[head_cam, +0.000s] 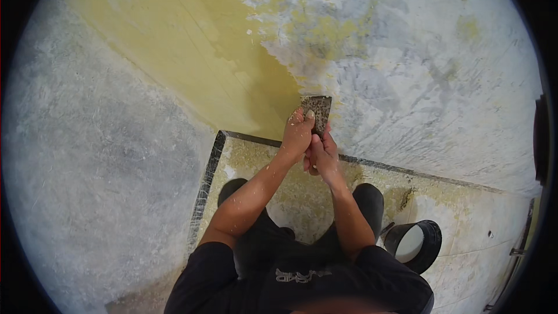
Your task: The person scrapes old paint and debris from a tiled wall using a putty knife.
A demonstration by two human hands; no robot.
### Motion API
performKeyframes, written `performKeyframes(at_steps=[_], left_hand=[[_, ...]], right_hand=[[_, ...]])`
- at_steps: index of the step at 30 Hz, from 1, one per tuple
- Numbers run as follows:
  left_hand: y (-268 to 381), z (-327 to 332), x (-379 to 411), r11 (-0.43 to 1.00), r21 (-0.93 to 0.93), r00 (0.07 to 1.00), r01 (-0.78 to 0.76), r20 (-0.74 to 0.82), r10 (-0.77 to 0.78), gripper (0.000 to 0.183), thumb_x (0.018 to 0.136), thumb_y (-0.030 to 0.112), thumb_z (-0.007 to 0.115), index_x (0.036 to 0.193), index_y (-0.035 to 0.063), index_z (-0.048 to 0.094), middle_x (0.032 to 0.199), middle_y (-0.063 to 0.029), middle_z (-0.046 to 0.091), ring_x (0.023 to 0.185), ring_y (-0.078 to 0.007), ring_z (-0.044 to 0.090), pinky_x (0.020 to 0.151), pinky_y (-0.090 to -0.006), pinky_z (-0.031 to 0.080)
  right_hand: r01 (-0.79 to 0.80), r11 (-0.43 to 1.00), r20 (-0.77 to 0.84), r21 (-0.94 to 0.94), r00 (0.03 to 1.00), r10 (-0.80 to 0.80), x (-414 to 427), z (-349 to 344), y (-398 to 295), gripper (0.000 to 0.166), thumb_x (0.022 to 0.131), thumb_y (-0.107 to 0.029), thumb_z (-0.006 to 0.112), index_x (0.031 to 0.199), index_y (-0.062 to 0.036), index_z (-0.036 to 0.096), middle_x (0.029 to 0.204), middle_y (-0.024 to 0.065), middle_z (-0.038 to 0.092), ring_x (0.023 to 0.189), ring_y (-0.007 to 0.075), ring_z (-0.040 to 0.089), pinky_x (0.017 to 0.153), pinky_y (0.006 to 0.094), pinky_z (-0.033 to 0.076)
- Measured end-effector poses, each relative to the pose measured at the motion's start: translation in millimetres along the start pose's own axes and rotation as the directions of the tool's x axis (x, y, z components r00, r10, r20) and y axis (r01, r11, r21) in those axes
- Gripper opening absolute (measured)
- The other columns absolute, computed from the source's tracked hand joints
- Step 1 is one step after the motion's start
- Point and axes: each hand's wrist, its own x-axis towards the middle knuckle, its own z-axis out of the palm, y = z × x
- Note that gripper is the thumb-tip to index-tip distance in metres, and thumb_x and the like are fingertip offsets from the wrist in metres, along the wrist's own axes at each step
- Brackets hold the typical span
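Observation:
Both of my hands grip one scraper with a flat, speckled metal blade (321,107). My left hand (299,134) presses its thumb onto the face of the blade. Lower down, my right hand (323,153) wraps around the handle, which the fingers mostly hide. The blade's wide edge meets the wall where yellow paint (272,91) borders a scraped grey-white surface (383,96). Yellow patches remain scattered over that pale surface. Small paint flakes cling to my hands and forearms.
A black bucket (429,248) holding whitish liquid stands on the floor to my right. Paint scrapings litter the floor tiles (296,203). A dark skirting strip (379,163) runs along the wall base. To my left rises a bare grey wall (109,152).

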Motion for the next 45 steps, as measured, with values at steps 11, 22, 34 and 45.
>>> performKeyframes(at_steps=[11, 22, 34, 45], left_hand=[[-45.0, -18.3, 15.5, 0.957, -0.144, 0.964, -0.253, -0.12, 0.236, 0.034, 0.094, 0.033, 0.06, 0.085, 0.0003, 0.061, 0.073, -0.0002, 0.06, 0.066, -0.0078, 0.048, 0.06, -0.0268, 0.042], [-42.4, -47.2, 41.5, 0.955, 0.16, 0.968, -0.248, -0.008, 0.252, 0.042, 0.097, 0.032, 0.054, 0.074, -0.0028, 0.057, 0.059, -0.0067, 0.056, 0.054, -0.0128, 0.049, 0.053, -0.0313, 0.042], [-29.1, -52.3, 38.0, 0.948, 0.14, 0.958, -0.286, 0.03, 0.285, 0.046, 0.096, 0.037, 0.055, 0.076, -0.0044, 0.059, 0.057, -0.0097, 0.053, 0.055, -0.0154, 0.046, 0.053, -0.0336, 0.04], [-33.2, -48.9, 37.1, 0.951, 0.063, 0.947, -0.302, 0.136, 0.291, 0.045, 0.099, 0.036, 0.049, 0.087, -0.005, 0.06, 0.07, -0.0108, 0.056, 0.068, -0.0168, 0.048, 0.063, -0.0359, 0.041]], right_hand=[[0.119, 0.857, -0.204, -0.501, 0.946, -0.251, 23.6, 14.9, 50.4, 0.033, 0.1, -0.028, 0.047, 0.113, 0.0003, 0.056, 0.073, 0.0203, 0.063, 0.062, 0.0253, 0.064, 0.059, 0.0369, 0.049], [0.177, 0.878, -0.404, -0.444, 0.835, -0.373, 43.5, 52.8, 80.3, 0.037, 0.103, -0.036, 0.038, 0.098, -0.0039, 0.056, 0.058, 0.0054, 0.057, 0.043, 0.0128, 0.051, 0.042, 0.028, 0.042], [-0.053, 0.978, -0.544, -0.2, 0.837, -0.066, 39.9, 73.5, 59.3, 0.046, 0.102, -0.042, 0.039, 0.081, -0.0037, 0.056, 0.054, 0.0011, 0.052, 0.041, 0.0079, 0.045, 0.038, 0.0247, 0.037], [-0.033, 0.874, -0.504, -0.485, 0.827, -0.248, 43.0, 42.9, 67.1, 0.049, 0.102, -0.033, 0.043, 0.077, 0.0062, 0.06, 0.063, 0.007, 0.059, 0.063, 0.0083, 0.044, 0.069, 0.0324, 0.049]])
